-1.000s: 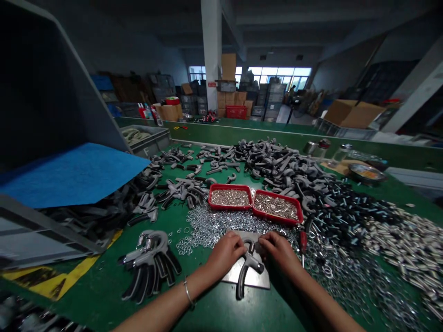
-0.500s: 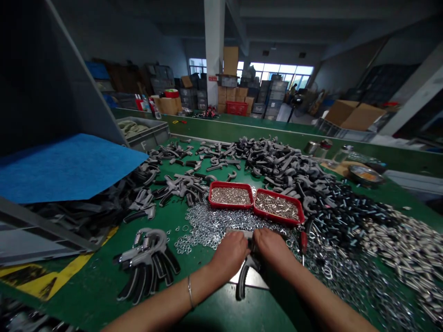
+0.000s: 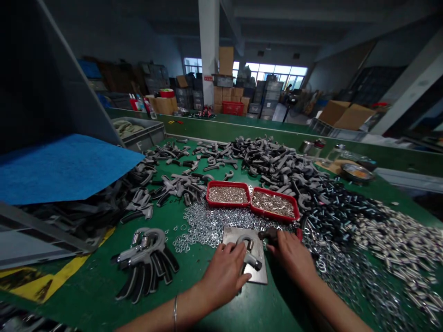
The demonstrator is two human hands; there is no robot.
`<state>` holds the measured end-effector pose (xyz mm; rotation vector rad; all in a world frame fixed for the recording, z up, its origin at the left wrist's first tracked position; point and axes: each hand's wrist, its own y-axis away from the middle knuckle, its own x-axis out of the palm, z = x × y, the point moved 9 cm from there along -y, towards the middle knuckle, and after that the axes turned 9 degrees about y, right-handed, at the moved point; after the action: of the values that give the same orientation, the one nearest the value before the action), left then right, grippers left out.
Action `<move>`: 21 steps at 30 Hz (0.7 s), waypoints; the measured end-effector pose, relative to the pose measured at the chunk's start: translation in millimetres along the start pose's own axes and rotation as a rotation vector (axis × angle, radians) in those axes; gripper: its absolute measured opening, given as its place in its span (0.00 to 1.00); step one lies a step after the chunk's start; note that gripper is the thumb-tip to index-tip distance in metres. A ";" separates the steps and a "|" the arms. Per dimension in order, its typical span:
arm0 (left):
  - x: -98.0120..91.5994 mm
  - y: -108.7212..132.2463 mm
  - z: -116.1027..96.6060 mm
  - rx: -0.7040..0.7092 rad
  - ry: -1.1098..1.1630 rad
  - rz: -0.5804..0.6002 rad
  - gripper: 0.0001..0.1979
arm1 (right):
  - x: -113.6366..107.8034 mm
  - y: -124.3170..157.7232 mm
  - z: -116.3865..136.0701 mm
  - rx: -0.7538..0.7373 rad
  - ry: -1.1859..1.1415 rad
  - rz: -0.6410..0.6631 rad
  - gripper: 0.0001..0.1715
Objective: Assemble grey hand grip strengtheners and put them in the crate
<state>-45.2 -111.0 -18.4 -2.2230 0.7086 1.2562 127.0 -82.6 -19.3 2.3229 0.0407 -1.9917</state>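
Note:
My left hand [image 3: 224, 269] lies over a grey hand grip strengthener [image 3: 254, 260], its fingers closed on the handles, mostly hidden beneath them. The strengthener, with a coil spring in its curved top, rests on a flat metal plate [image 3: 258, 274]. Right of the plate, my right hand [image 3: 294, 256] is closed over a dark tool that looks like a hammer [image 3: 269, 233]; its handle is hidden under the palm. To the left, several sprung hand grip strengtheners [image 3: 148, 258] lie stacked together.
Two red trays [image 3: 228, 205] of small metal pins stand behind the plate, among loose nuts or rings [image 3: 204, 228]. Grey handles [image 3: 277, 159] are heaped farther back. Black-and-metal parts [image 3: 332, 212] and metal sleeves [image 3: 391, 244] spread rightward. A grey bin [image 3: 51, 240] borders the left.
My hands have moved apart. The left now lies over the strengthener, which has turned on the plate with its spring showing. My right hand has shifted right, onto the dark tool.

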 end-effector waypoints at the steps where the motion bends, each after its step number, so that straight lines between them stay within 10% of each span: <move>1: -1.2 -2.5 1.6 -0.026 0.039 -0.005 0.25 | 4.5 8.9 -9.8 0.028 -0.001 0.002 0.12; 10: 12.6 -62.7 31.5 -0.303 0.067 -0.114 0.13 | 15.7 28.9 -32.7 0.065 -0.292 -0.027 0.06; 21: 10.1 -55.5 38.6 -0.319 0.179 -0.138 0.18 | -1.0 29.4 -10.0 -0.023 -0.605 -0.006 0.09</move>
<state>-28.9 -47.0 -36.2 -2.6188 0.4312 1.1796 138.8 -111.1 -15.5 1.6146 0.0309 -2.5792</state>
